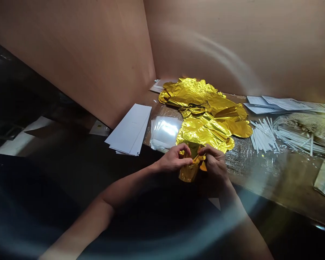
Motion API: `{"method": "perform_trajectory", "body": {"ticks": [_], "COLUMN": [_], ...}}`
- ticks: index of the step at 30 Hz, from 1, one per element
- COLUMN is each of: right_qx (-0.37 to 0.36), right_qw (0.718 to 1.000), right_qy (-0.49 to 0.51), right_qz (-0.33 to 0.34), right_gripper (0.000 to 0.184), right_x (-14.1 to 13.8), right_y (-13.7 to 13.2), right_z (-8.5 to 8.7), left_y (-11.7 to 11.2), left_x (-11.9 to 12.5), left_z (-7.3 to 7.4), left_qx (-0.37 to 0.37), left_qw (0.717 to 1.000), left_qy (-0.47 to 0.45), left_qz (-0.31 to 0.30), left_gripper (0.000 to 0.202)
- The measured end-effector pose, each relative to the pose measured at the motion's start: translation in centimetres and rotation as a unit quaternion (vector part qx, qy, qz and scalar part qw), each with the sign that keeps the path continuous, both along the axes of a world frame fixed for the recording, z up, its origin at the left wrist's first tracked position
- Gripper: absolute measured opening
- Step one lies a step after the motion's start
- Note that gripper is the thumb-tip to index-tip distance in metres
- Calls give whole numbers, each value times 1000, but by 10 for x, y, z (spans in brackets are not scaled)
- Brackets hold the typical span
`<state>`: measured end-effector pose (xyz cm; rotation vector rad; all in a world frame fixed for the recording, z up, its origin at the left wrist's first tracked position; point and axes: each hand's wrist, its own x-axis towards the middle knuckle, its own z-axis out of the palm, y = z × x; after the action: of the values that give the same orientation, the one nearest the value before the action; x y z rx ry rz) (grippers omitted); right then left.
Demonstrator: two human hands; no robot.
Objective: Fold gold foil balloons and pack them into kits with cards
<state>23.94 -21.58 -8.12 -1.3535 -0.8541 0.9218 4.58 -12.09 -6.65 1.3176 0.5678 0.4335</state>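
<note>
Gold foil balloon (189, 172) was held just off the near edge of the worktop (283, 173), bunched into a narrow, crumpled shape. Left hand (174, 159) and right hand (215, 164) were both closed in a narrow pinch on its upper end, their fingers nearly meeting over a small folded tab of foil, while the lower part hung free below. Just beyond the hands lay a loose heap of gold foil balloons (203, 115), flat and creased. To its left were a stack of clear plastic sleeves (164, 131) and a pile of long white cards (130, 128). To its right lay scattered white plastic sticks (262, 135), a wrapped bundle of sticks (300, 133), and printed sheets (276, 104). Cardboard walls (233, 43) rose behind. The thin foil could have creased or torn under too hard a pinch, and the small tab could have slipped from the fingers if the grip had loosened. A sideways sweep of the arm could have scattered the loose sticks.
</note>
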Motion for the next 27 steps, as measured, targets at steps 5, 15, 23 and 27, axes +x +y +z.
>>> {"method": "perform_trajectory", "body": {"ticks": [5,15,23,27], "right_qx": [-70,-63,-67,-82], "right_qw": [983,974,879,914], "right_qy": [105,-11,-304,-245], "right_qz": [132,217,362,313], "right_gripper": [46,20,25,31], "right_x": [-11,-18,-6,-3], "right_y": [5,-1,31,30], "right_z": [6,36,62,42], "left_y": [-7,6,30,93], "left_x": [-3,-38,-61,-117], "left_z": [-8,-12,7,18], "left_qx": [-30,23,350,385], "left_qw": [988,995,930,887], "left_qy": [-48,-60,-33,182], "left_qz": [144,73,-104,179], "left_gripper": [71,15,34,27]}}
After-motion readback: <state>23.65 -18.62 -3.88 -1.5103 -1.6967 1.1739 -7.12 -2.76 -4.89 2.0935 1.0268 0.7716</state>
